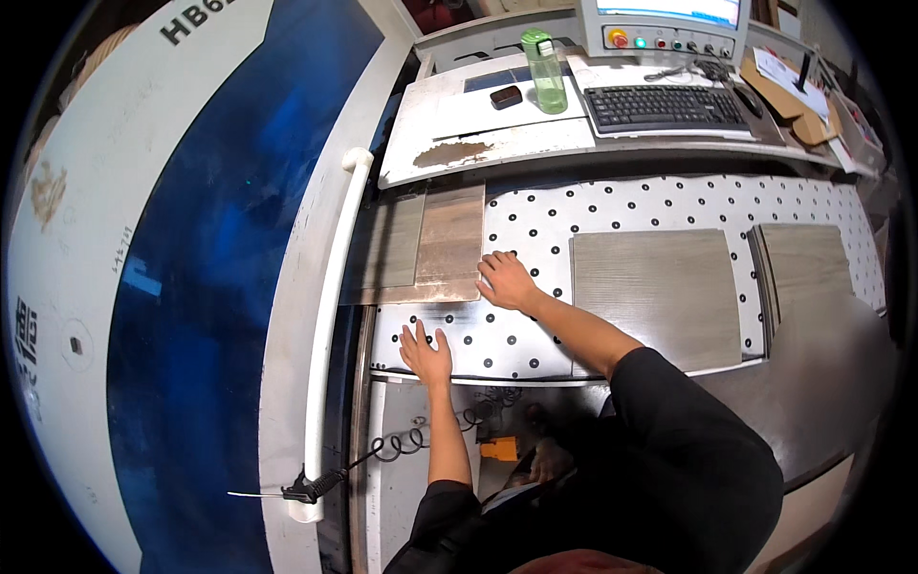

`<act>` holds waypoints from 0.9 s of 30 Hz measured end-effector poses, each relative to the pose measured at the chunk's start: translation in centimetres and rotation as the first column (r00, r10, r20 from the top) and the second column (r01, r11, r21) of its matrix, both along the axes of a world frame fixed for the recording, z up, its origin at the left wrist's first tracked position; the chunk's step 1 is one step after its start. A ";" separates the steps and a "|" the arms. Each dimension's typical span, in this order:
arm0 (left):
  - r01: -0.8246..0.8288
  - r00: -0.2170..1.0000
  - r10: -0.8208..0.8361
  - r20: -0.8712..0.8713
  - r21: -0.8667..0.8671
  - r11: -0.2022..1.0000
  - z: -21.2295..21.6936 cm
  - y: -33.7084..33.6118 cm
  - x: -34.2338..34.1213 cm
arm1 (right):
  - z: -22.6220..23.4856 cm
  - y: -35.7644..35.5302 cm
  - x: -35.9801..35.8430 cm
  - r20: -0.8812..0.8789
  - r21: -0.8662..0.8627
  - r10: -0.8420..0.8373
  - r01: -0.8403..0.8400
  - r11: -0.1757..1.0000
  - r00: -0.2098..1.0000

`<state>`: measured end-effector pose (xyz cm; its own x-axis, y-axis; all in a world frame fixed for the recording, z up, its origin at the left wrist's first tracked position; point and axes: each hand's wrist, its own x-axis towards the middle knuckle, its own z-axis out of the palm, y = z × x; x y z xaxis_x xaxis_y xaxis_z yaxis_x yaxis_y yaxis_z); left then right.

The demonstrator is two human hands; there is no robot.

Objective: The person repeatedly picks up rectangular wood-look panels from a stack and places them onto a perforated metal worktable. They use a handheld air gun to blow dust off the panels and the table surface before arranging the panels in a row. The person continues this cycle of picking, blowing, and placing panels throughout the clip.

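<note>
My left hand (427, 354) lies on the white dotted table (513, 325) near its front edge, fingers spread, holding nothing. Farther in, my right hand (507, 280) is also open, its fingertips at the right edge of a brown wood-grain board (451, 244). A smaller grey-brown panel (392, 244) rests on that board. The left ends of both pass out of sight at the machine. To the right of my right arm, a larger grey wood-grain panel (660, 287) lies flat on the table, its near left part partly behind the arm.
More grey panels (808, 258) lie at the far right. A blue and white machine (210, 287) with a white handle bar (333, 335) borders the left. Behind, a shelf holds a green bottle (545, 77), a keyboard (665, 110) and a control panel (669, 43). A coiled black cable (397, 446) hangs in front.
</note>
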<state>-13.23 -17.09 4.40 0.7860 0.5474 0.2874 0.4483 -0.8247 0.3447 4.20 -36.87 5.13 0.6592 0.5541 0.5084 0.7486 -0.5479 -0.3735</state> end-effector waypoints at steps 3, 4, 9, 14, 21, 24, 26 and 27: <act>-0.015 0.999 0.015 0.045 0.000 1.000 0.0 0.0 0.0 | -0.4 0.1 0.1 0.008 0.031 -0.006 0.006 0.999 1.000; -0.014 0.999 0.014 0.052 0.000 1.000 -0.2 0.1 0.1 | -0.5 0.1 0.1 0.011 0.046 -0.008 0.008 0.999 1.000; 0.017 0.997 -0.019 0.070 0.036 0.999 -0.3 -0.2 0.3 | -1.7 -0.3 -0.2 0.042 0.062 -0.046 0.044 0.997 0.998; 0.006 0.997 -0.013 0.080 0.090 0.996 -0.9 1.0 -0.1 | 3.2 -2.8 -1.2 -0.460 0.103 0.086 -0.043 0.994 0.884; 0.033 0.993 -0.040 0.115 0.059 0.998 -0.8 0.6 0.3 | 4.2 -18.5 2.8 -0.123 0.261 -0.352 0.373 0.890 0.928; 0.029 0.994 -0.031 0.106 0.014 0.999 -0.6 0.1 0.3 | 2.3 -25.5 2.8 -0.095 0.178 -0.538 0.546 0.818 0.837; 0.029 0.994 -0.031 0.104 0.022 0.999 -0.8 0.4 0.4 | -0.1 -28.6 2.9 -0.042 0.148 -0.580 0.579 0.802 0.813; 0.022 0.994 -0.024 0.105 0.014 1.000 -0.8 0.5 0.3 | 0.1 -28.9 2.8 -0.037 0.132 -0.562 0.562 0.817 0.826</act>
